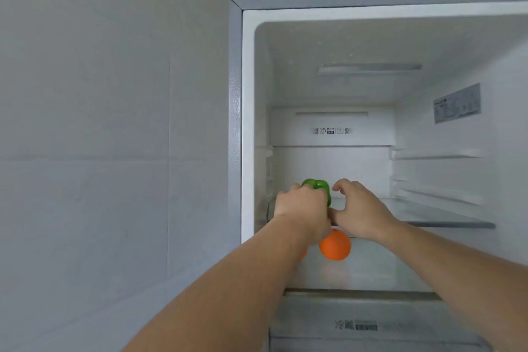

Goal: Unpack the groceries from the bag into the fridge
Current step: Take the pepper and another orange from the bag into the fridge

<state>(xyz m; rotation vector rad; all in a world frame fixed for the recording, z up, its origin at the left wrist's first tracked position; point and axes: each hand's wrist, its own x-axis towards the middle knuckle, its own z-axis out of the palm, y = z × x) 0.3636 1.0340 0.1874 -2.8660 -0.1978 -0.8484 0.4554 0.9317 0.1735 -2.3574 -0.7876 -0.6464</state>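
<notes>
The fridge (248,123) stands open in front of me. My left hand (303,208) grips a green bell pepper (317,185) over the left end of the glass shelf (445,218). My right hand (361,210) hovers just right of the pepper, fingers curled loosely, holding nothing that I can see. On the shelf below lies an orange (335,244), partly behind my left wrist. A second orange thing peeks out under my left forearm. The bag is out of view.
Empty rails and ledges line the fridge's right inner wall (440,156). A drawer front with printed characters (357,324) sits below the lower shelf. A pale tiled wall (114,123) fills the left side.
</notes>
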